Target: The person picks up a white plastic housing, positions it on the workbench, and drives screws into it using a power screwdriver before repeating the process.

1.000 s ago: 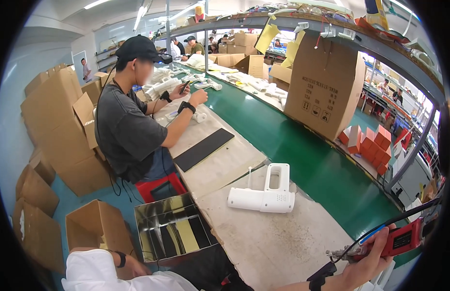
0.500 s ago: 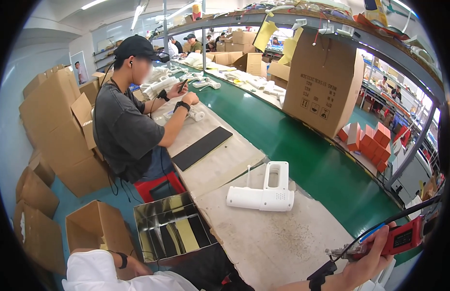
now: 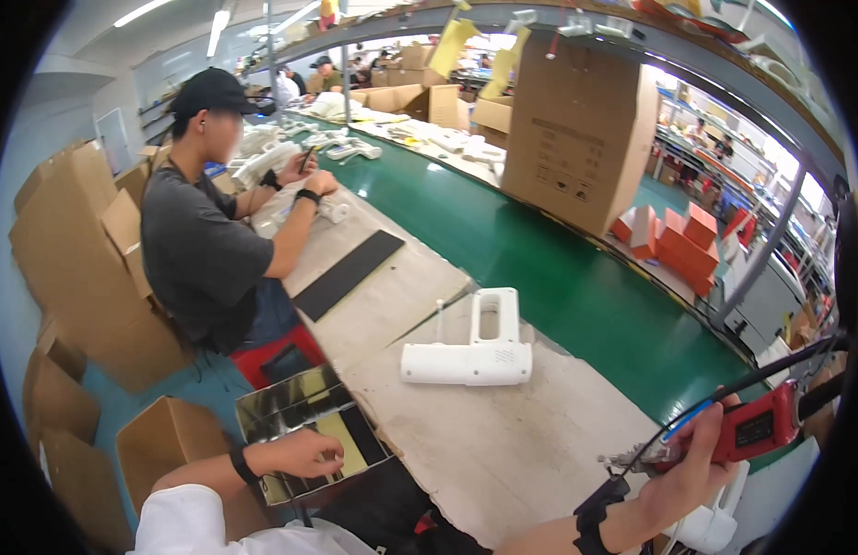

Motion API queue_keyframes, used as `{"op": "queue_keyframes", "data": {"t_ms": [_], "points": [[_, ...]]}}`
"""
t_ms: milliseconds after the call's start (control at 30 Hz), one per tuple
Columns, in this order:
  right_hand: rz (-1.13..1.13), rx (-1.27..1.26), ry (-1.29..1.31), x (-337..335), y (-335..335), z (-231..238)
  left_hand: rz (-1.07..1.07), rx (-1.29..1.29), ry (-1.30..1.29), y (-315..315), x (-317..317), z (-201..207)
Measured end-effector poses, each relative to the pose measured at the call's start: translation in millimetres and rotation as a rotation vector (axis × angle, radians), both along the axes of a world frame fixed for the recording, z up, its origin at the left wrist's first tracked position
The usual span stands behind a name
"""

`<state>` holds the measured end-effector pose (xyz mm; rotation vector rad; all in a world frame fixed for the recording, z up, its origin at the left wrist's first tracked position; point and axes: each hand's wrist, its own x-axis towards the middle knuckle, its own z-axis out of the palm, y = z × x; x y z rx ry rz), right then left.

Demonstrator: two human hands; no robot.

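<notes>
My right hand (image 3: 692,462) grips a red power tool (image 3: 757,425) with a metal nose, a blue strip and a black cable. It holds the tool over the right end of the worktop. My left hand (image 3: 304,454) hovers over a shiny open box (image 3: 285,407) holding black and yellow strips; its fingers are loosely bent and apart, with nothing visible in them. On the worktop (image 3: 503,444) between my hands lies a white plastic device (image 3: 466,363) with a looped handle and a thin white stem, apart from both hands.
A black flat strip (image 3: 350,275) lies farther along the worktop. Beyond runs a green conveyor (image 3: 503,250). A co-worker in grey (image 3: 207,222) stands at left, holding a phone. Cardboard boxes (image 3: 86,268) crowd the left; a large carton (image 3: 577,139) and orange boxes (image 3: 683,245) stand across.
My left hand has come up from the lower edge to above the shiny box. My right hand still holds the red tool. The whole view has shifted, moving the scene leftward.
</notes>
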<state>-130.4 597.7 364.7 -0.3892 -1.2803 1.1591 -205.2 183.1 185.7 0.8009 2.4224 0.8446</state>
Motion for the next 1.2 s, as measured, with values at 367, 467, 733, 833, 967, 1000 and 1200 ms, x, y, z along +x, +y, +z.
{"op": "queue_keyframes", "data": {"t_ms": [367,467,733,833,967,1000,1200], "points": [[-0.010,-0.019,0.060,-4,-12,13,0.062,0.318,0.513,105,-136,42],[-0.022,-0.048,0.041,-5,-11,11,-0.020,0.090,0.444,123,-123,27],[-0.041,-0.083,0.049,0,-12,19,-0.430,0.238,0.499,160,-34,59],[0.031,-0.125,0.046,14,-20,26,-0.482,0.287,0.573,192,-52,95],[-0.003,-0.093,0.044,27,-32,28,-0.590,0.291,0.750,255,-70,92],[0.019,-0.128,0.049,23,-40,31,-0.638,0.203,0.845,264,-81,73],[0.051,-0.096,-0.012,39,-32,26,-0.835,-0.331,0.818,305,-45,78]]}}
